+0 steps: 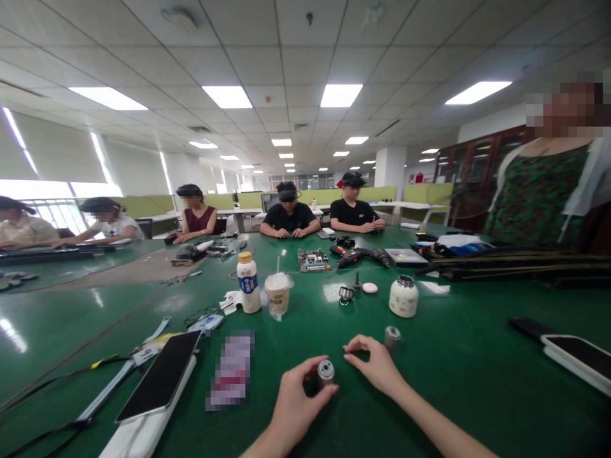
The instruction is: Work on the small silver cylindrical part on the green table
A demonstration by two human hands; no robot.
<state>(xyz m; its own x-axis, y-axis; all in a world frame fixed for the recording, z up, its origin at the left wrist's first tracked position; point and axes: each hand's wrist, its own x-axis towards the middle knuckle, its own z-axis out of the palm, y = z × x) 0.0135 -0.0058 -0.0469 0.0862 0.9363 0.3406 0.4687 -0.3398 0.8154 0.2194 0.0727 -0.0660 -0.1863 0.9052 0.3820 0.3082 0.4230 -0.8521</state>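
Observation:
My left hand is closed around a small metal cylinder, thumb on one side and fingers on the other. The cylinder stands upright, and dark holes show in its round end face. To the right, my right hand hovers with thumb and forefinger curved and slightly apart, and I see nothing between them. A second metal cylinder stands on the green table just behind my right hand. Farther back are a white jar-like container with its mouth uncovered, a pink round lid and a small dark metal part.
A bottle and a plastic cup with a straw stand ahead left. Phones lie at left and right. A circuit board and power drill lie farther back. Several people sit across; one person stands right.

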